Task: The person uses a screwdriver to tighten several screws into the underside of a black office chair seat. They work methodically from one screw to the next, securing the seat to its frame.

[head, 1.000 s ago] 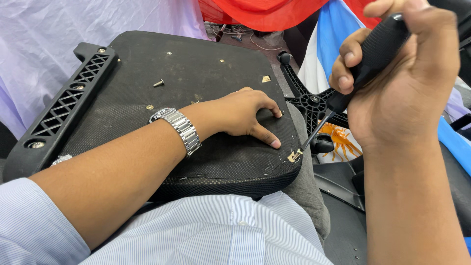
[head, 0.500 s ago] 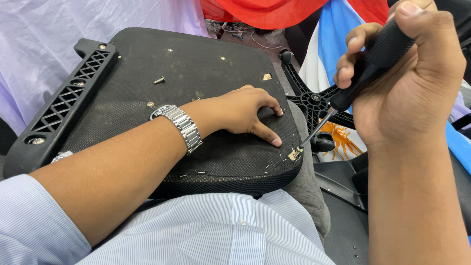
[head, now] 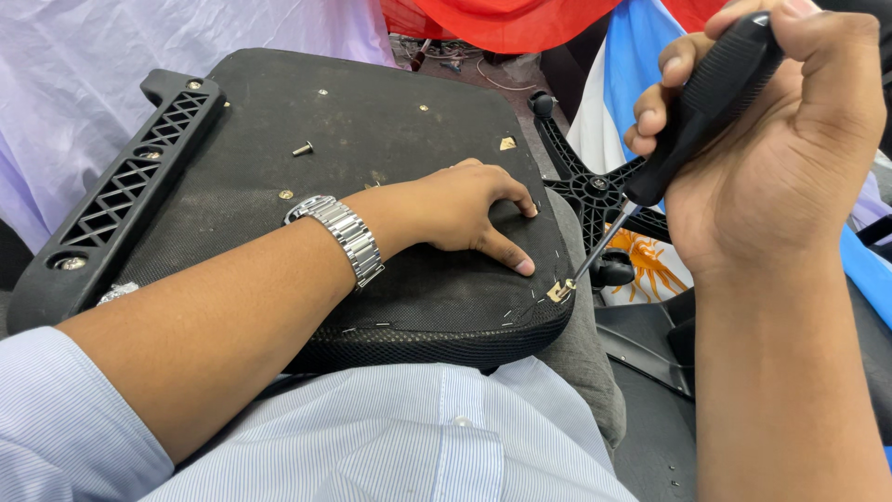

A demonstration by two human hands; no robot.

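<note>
- Head view is showing a person sitting with an upturned black chair seat (head: 372, 139) lying flat across the lap, its fabric-covered underside facing up.
- The right hand (head: 771, 139) is wrapping all its fingers tightly around the black handle of a screwdriver (head: 706, 93), with no gap showing in the grip; the tool is slanting down and to the left.
- The screwdriver's metal tip is meeting a small brass-coloured fitting (head: 558, 291) at the near right corner of the seat, right at the rim.
- The left hand (head: 465, 209) is pressing palm-down on the seat, fingers spread flat and holding nothing, the thumb lying just beside the fitting; a metal watch (head: 346, 237) is sitting on that wrist.
- By my reading, the step in hand is the working of that corner fitting with the driver while the other hand is steadying the seat.
- The next move is, I judge, calling for the tip to be kept seated and the seat held still, since the corner is overhanging the knee.
- The thumb so near the tip is looking like the main risk if the blade slips.
- A loose screw (head: 302, 149) is lying on the seat well apart from the hands, and a black lattice armrest bracket (head: 121, 200) is running along the left edge.
- A black chair base (head: 595, 191) with spokes is standing just beyond the right corner, close behind the screwdriver shaft, over a blue-and-white cloth (head: 632, 65).
</note>
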